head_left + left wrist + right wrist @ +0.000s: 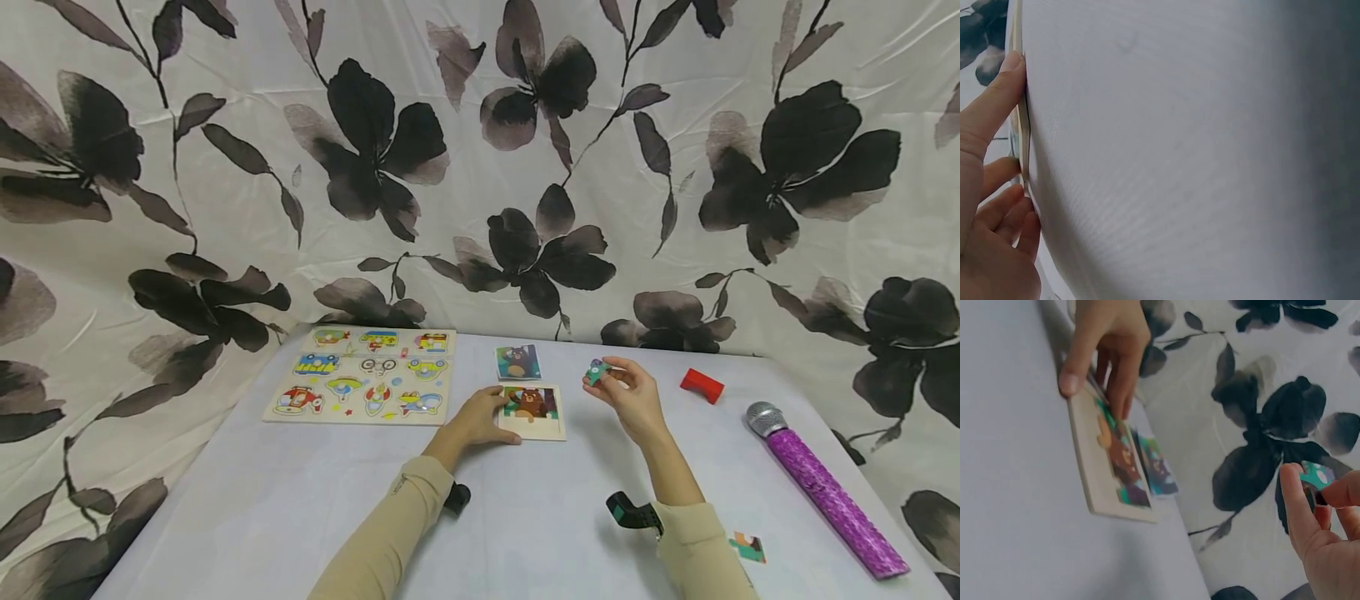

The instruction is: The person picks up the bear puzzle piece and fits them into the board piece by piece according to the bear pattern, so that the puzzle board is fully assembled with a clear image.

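Observation:
A small wooden bear puzzle board (pixel 546 429) lies on the table, its picture partly filled and a bare strip showing along the near side. My left hand (pixel 478 418) grips its left end, thumb at the near corner and fingers at the far side. Up in the air to the right, my right hand (pixel 636 404) pinches a green puzzle piece (pixel 596 371) between thumb and fingers. The right wrist view shows this piece (pixel 1317 475) at the fingertips, apart from the board. Just behind the board is a bear picture card (pixel 517 362).
On the left lies a larger vehicle puzzle board (pixel 337 417). A red block (pixel 702 386) and a microphone with a glittery purple handle (pixel 832 496) are on the right. Another puzzle piece (pixel 747 547) lies near the right sleeve. Floral cloth (pixel 465 167) hangs behind the table.

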`<state>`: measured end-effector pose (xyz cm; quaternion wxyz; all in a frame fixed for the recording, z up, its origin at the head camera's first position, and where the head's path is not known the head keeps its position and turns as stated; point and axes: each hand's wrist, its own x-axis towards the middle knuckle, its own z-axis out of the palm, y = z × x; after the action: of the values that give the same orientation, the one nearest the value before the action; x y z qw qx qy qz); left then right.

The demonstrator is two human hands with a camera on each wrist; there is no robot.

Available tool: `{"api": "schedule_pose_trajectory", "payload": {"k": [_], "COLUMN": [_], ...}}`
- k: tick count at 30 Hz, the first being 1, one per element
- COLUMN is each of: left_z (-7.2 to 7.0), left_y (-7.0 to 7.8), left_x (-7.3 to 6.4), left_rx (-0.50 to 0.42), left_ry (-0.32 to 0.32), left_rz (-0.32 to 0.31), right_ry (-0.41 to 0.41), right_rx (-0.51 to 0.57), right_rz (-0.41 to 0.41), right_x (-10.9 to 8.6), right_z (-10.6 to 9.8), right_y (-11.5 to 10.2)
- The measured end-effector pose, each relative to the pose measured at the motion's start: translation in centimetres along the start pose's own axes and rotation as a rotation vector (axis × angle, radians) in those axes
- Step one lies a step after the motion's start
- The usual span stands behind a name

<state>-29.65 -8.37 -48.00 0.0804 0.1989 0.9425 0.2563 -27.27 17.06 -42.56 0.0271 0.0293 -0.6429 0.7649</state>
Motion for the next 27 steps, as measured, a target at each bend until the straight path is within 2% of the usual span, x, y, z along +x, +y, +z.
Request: {"api": "schedule_pose_trajectory", "payload": {"k": [5, 10, 14, 18, 21, 24, 27], "left_z": [0.0, 0.1, 0.1, 0.2, 0.2, 0.2, 0.2], "left_y": [-0.1, -0.1, -0.1, -0.1, -0.2, -0.3, -0.3], "left_x": [0.0, 0.0, 0.0, 0.0, 0.1, 0.2, 0.2], "left_rx": [0.004, 0.007, 0.002, -0.002, 0.001, 0.000, 0.001], "left_ry": [0.001, 0.004, 0.006, 0.003, 0.008, 0.014, 0.010], "left_rz": [0.009, 0.015, 0.026, 0.031, 0.031, 0.034, 0.034], "right_ry": [0.003, 0.015, -0.031, -0.092, -0.086, -0.057, -0.083], "right_rx": [0.006, -0.067, -0.119, -0.101, -0.120, -0.199, -0.291], "right_rz": [-0.055, -0.092, -0.075, -0.017, -0.005, -0.015, -0.018], "right_x": [0.3, 0.5, 0.5, 0.5, 0.5, 0.6, 0.7], "right_z": [1.1, 1.9, 2.2, 2.2, 2.3, 2.3, 2.4], "right_y": [0.4, 1.1, 1.8, 2.2, 2.3, 2.5, 2.6]}}
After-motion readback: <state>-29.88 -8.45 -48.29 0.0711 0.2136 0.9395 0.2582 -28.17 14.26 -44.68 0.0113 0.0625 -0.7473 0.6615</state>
